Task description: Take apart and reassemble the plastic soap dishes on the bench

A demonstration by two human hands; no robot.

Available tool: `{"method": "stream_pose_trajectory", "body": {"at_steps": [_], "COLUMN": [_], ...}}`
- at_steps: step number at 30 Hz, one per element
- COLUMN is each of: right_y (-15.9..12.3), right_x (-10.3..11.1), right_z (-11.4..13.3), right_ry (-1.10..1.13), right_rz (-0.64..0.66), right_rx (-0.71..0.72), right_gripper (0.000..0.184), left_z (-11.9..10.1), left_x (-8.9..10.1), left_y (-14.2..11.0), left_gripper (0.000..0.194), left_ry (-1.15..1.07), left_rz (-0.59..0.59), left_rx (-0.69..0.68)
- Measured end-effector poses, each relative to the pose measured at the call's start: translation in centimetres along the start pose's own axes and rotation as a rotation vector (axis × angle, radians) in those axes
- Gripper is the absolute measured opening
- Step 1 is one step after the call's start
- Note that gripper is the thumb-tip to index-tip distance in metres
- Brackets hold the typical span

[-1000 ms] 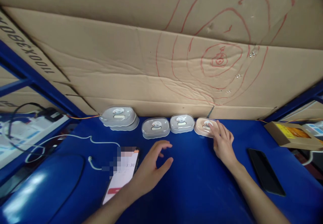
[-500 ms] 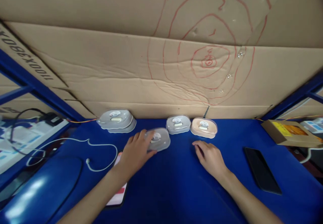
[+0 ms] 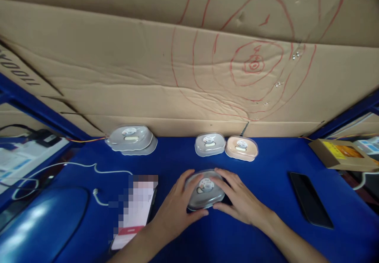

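Note:
Between my two hands is a grey oval plastic box point(image 3: 207, 198) with a clear lid and a round white label. My left hand point(image 3: 181, 201) grips its left side, with the thumb along the near edge. On the other side, my right hand point(image 3: 238, 195) holds the right end, its thumb at the near corner. Just behind, a similar grey box point(image 3: 204, 150) sits beside a peach-coloured box point(image 3: 247, 154). Farther left, two grey boxes point(image 3: 139, 138) are stacked one on the other.
A lit phone point(image 3: 139, 203) lies left of my left forearm, near a white cable point(image 3: 114, 172). To the right rest a black phone point(image 3: 310, 200) and a cardboard box point(image 3: 328, 162). A cardboard wall point(image 3: 124, 65) with red rings closes off the back of the blue table point(image 3: 260, 172).
My left hand has brought the grey box right and nearer to me. My right hand has moved in from the right and taken hold of its other end.

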State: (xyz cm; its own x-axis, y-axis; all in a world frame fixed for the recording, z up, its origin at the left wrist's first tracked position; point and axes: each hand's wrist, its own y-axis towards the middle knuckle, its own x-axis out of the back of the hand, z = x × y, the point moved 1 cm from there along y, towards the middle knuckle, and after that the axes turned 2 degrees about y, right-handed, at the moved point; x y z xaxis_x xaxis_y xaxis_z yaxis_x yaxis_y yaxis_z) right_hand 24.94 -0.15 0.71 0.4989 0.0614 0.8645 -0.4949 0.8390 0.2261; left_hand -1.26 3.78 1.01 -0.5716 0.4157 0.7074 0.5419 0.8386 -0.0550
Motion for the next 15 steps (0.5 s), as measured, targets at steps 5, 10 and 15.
{"method": "stream_pose_trajectory", "body": {"at_steps": [5, 10, 15], "right_y": [0.0, 0.2, 0.3], "right_x": [0.0, 0.9, 1.7], "right_z": [-0.1, -1.1, -2.8], "right_ry": [0.090, 0.187, 0.125], "right_rz": [0.007, -0.084, -0.220], "right_rx": [-0.039, -0.058, -0.162], "right_gripper": [0.069, 0.059, 0.054], "left_z": [0.7, 1.0, 1.1], "left_x": [-0.4, -0.8, -0.4], "left_y": [-0.4, -0.7, -1.0], "left_gripper": [0.099, 0.121, 0.133], "left_ry": [-0.046, -0.091, -0.099], "left_rz": [0.005, 0.026, 0.087], "left_rx": [-0.020, -0.003, 0.074]}}
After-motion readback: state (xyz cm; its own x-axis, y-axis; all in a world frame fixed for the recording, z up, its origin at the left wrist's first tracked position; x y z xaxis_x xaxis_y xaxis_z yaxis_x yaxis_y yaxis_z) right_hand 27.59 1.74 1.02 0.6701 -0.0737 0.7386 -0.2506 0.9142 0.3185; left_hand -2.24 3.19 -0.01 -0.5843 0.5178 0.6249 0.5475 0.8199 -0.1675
